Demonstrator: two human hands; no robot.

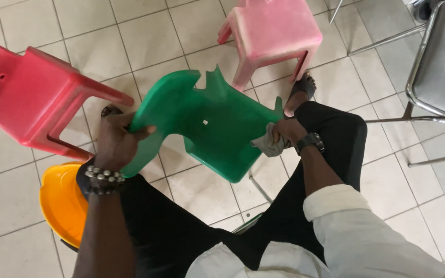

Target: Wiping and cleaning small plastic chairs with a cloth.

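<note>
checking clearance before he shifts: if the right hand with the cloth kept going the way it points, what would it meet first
The right hand points left, pressing a grey cloth onto the green plastic chair. That chair's surface is already in its line, so it would likely meet nothing else first.

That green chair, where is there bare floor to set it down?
Bare tiles lie between the red chair and pink chair, and below the green chair. It is crowded lower left by the yellow tub and right by the metal chair.
</note>
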